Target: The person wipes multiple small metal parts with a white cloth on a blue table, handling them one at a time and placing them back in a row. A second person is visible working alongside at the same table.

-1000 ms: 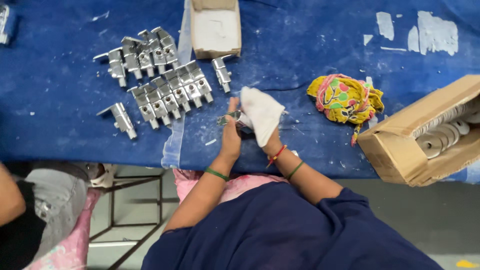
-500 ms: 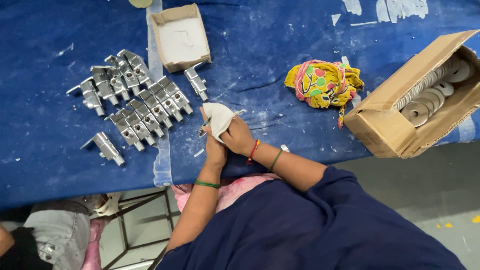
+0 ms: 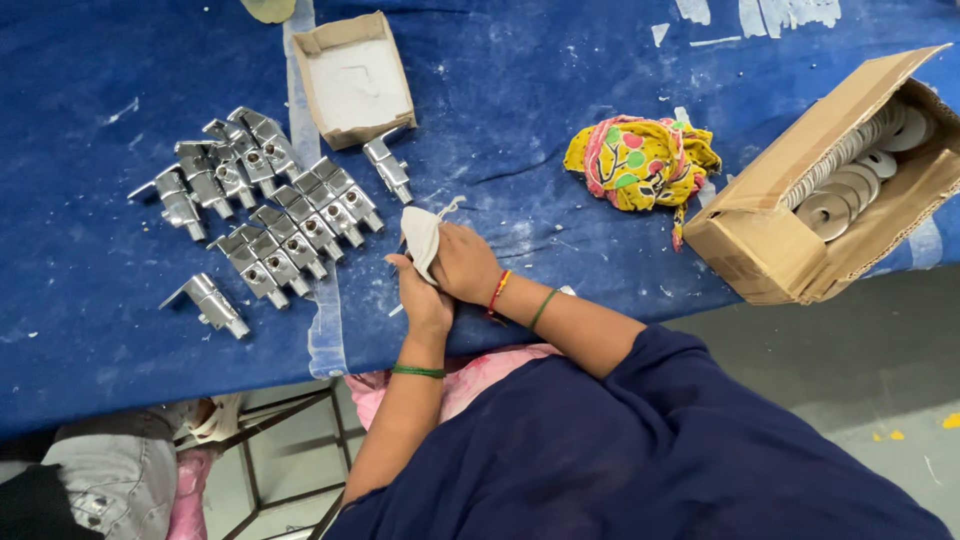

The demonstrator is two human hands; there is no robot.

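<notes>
Head view: both hands sit together near the front edge of the blue worktop (image 3: 620,180), as they did half a second ago. The right hand (image 3: 465,262) has its grip closed around a white cloth (image 3: 422,238). Earlier the cloth stood up above the knuckles; now it is folded down toward the left hand (image 3: 425,300). That hand is curled against it, but whether it has hold of anything cannot be told. The chrome fittings (image 3: 270,215), small open box (image 3: 355,80), yellow rag (image 3: 640,160) and carton of discs (image 3: 840,185) lie as before.
</notes>
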